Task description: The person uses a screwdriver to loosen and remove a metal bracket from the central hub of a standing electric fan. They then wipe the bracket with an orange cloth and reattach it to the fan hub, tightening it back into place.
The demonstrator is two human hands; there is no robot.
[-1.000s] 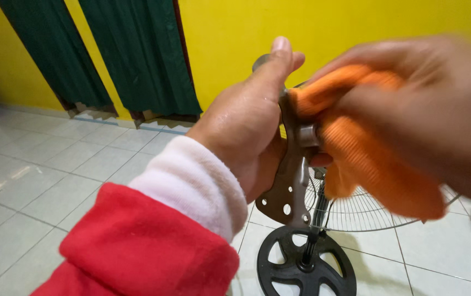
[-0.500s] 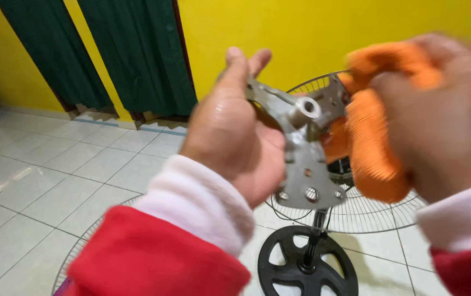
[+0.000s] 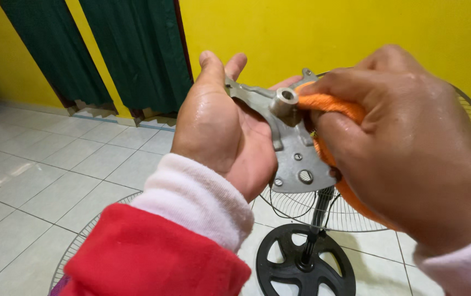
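Observation:
My left hand (image 3: 222, 129) grips a grey metal fan hub bracket (image 3: 296, 151) with a round central boss and several holes, held up in front of me. My right hand (image 3: 411, 148) presses an orange cloth (image 3: 328, 107) against the bracket just right of the boss. The cloth is mostly hidden under my fingers and trails down behind the bracket. Both sleeves are red with white cuffs.
Below the hands stands a fan pole on a round black base (image 3: 304, 263), with a wire fan grille (image 3: 323, 211) behind it. Another wire grille (image 3: 76, 246) lies on the white tiled floor at lower left. Green curtains (image 3: 131, 49) hang on a yellow wall.
The bracket has turned so its boss faces me, and my right hand with the cloth has come down from the upper right onto the bracket beside the boss.

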